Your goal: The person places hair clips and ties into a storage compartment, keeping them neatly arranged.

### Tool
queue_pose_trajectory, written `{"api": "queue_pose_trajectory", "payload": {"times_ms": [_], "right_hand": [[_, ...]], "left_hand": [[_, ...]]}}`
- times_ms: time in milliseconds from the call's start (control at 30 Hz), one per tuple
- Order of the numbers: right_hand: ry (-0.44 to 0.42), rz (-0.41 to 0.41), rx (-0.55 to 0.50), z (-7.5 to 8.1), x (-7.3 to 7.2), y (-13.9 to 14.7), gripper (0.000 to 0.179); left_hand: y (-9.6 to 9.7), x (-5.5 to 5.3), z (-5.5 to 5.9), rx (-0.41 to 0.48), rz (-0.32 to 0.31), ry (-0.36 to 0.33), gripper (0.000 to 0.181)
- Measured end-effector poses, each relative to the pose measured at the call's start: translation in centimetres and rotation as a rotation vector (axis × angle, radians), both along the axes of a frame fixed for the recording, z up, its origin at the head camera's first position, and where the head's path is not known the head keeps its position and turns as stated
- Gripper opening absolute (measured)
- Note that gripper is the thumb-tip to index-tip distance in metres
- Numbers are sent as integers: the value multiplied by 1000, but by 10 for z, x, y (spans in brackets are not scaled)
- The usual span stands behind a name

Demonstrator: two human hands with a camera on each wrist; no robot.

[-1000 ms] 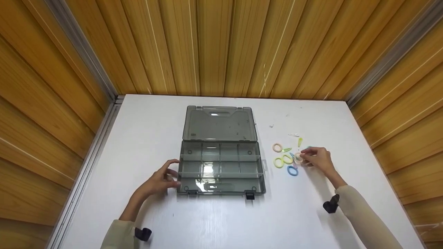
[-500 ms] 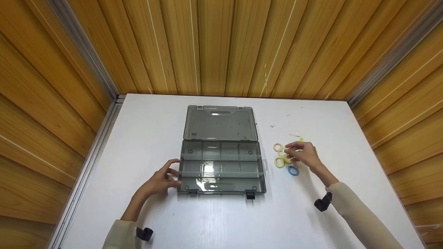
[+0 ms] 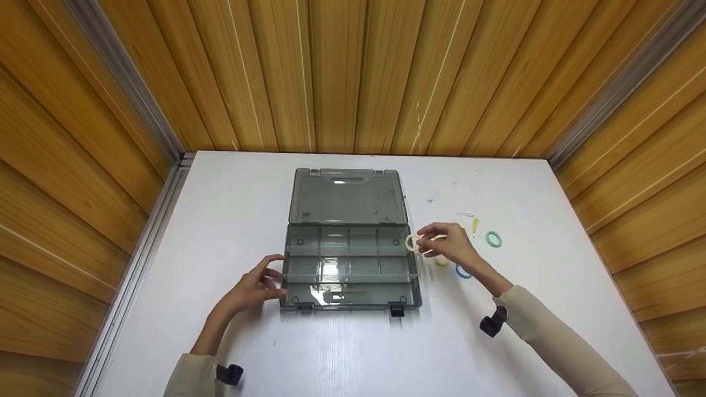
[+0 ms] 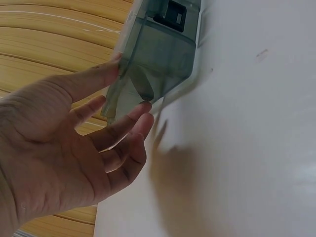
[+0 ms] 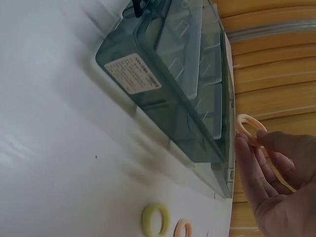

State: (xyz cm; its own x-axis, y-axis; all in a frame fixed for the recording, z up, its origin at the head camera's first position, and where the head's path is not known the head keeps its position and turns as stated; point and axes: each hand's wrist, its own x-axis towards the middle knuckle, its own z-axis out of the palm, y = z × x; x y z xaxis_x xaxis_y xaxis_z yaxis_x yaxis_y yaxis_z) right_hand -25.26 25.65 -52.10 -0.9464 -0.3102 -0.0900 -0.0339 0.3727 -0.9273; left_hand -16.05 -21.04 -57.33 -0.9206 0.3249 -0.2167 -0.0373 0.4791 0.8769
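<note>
My right hand [image 3: 449, 242] pinches a pale peach hair tie [image 3: 411, 243] between thumb and fingertips. In the right wrist view that hair tie [image 5: 251, 129] is held up beside the box's right end, above rim height. A thin yellow edge also shows between those fingers; I cannot tell what it is. The grey see-through divided box [image 3: 350, 295] lies with its lid [image 3: 348, 196] folded back. My left hand [image 3: 255, 284] rests its thumb and fingertips against the box's left side, fingers loosely bent, as the left wrist view of the hand [image 4: 74, 143] shows.
Right of the box on the white table [image 3: 353, 353] lie a yellow hair tie [image 3: 441, 261], a blue one [image 3: 462, 272] and a green one [image 3: 493, 239]. Behind them are a yellow hair clip [image 3: 475, 225] and a clear one [image 3: 465, 213]. Wood-look walls [image 3: 342, 77] enclose the table.
My right hand has moved left from the loose hair ties to the box's right edge, carrying the peach hair tie. The green hair tie is uncovered now. My left hand has stayed put.
</note>
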Motion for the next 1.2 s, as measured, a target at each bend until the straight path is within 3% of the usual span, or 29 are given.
{"api": "queue_pose_trajectory", "payload": {"times_ms": [333, 600, 833, 1200], "right_hand": [[93, 126, 76, 2, -1, -38, 26], [100, 154, 83, 3, -3, -64, 22], [71, 163, 67, 0, -3, -87, 21], [10, 147, 7, -11, 1, -116, 18]], "left_hand": [[3, 1, 1, -28, 29, -22, 79], [3, 0, 5, -20, 17, -20, 78], [2, 1, 9, -12, 12, -7, 78], [4, 0, 5, -28, 44, -49, 79]]}}
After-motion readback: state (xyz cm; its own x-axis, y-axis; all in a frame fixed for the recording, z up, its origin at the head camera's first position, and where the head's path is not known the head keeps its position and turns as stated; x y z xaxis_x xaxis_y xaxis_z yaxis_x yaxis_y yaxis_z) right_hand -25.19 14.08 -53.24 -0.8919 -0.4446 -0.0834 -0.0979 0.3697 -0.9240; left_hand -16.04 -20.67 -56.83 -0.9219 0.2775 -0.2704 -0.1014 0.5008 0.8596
